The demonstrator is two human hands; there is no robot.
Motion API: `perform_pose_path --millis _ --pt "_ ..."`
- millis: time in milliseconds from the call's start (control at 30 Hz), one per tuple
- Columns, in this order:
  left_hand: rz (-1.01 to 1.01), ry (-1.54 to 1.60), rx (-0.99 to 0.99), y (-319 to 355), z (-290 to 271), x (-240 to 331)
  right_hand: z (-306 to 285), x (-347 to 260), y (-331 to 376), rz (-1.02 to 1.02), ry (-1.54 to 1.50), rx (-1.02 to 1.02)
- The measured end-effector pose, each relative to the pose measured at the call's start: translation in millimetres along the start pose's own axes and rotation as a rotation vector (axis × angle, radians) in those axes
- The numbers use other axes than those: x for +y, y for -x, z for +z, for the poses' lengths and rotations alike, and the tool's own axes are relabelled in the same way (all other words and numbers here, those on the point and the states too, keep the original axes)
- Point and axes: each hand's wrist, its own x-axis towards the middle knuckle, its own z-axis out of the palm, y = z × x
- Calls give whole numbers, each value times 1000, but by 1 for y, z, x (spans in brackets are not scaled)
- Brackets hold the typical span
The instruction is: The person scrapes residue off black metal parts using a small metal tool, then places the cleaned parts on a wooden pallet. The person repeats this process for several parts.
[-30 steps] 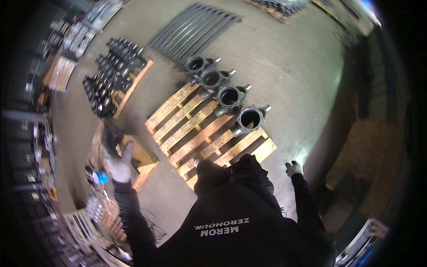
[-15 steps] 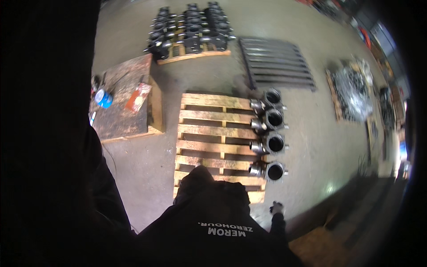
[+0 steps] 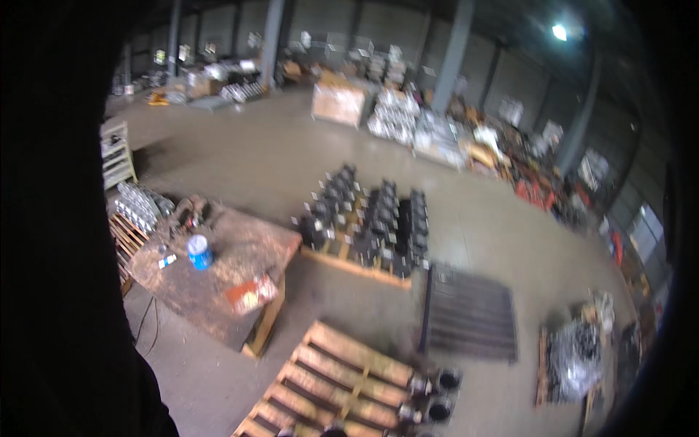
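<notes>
Neither of my hands shows in the present view, so I cannot tell whether my fingers are spread, closed or clamped on anything; only a dark mass, probably my own clothing, fills the left edge. Half a second earlier my gaze fell straight down on the wooden pallet (image 3: 342, 386) and my right hand was visible at its lower edge; now the view has lifted toward the hall and the pallet lies at the bottom, cut off by the frame. The dark cylindrical metal housings (image 3: 437, 397), which stood in a row of four along the pallet's right side, now show only in part, two open round ends being clear and the rest cropped. To the left stands a worn wooden workbench (image 3: 218, 277) bearing a blue can (image 3: 198, 251) and a flat reddish packet (image 3: 251, 293). Beyond it, a second pallet carries black cast parts (image 3: 371, 222) in close rows. A dark metal grating (image 3: 470, 313) lies flat on the grey concrete floor (image 3: 255, 164), right of those parts. The far stock along the walls is blurred and hard to identify.
</notes>
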Motion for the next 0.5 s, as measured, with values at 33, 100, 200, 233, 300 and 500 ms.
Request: perform_pose_path --millis 33,100,200,233,300,500 --pt "-31 4 14 -5 1 -5 -6 -54 -15 -87 31 -15" --pt "-89 4 51 -12 3 -6 -19 -152 -36 -265 95 -47" --pt "-148 2 95 -12 10 2 -23 -260 -50 -497 154 -86" --pt "-163 14 107 -11 14 1 -24 -279 -50 -546 166 -96" --pt "-225 22 104 -7 21 -4 -12 -301 -58 -583 173 -123" --pt "-331 -164 125 5 38 -18 43 -302 -103 -587 203 -289"
